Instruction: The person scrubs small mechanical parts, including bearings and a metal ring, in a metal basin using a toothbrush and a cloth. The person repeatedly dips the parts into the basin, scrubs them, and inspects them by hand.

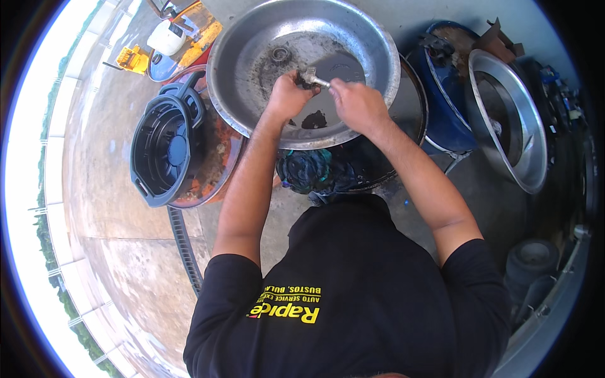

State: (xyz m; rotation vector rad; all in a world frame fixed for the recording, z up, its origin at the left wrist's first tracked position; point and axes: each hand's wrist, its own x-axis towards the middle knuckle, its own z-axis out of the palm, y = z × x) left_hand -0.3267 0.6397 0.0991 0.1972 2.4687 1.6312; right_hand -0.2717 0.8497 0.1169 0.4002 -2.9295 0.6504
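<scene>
A small metal part [313, 77] is held over a wide, shallow metal basin [372, 44], gripped between both hands. The left hand [288, 94] is closed around the part's dark, greasy end, and the right hand [356, 104] is closed on its bright, shaft-like end, so the two hands nearly touch. A ring-shaped bearing [280, 54] lies on the basin floor just beyond the left hand, and a dark oily puddle [314, 119] is seen below the hands. The basin is set on a dark drum [413, 107], against whose near rim a bundle of blue-green rags [307, 170] is tucked. To the left, a black plastic drain pan [165, 148] rests on an orange drum [217, 160]. A second metal basin [507, 120] is propped to the right, beside a blue drum [444, 107].
</scene>
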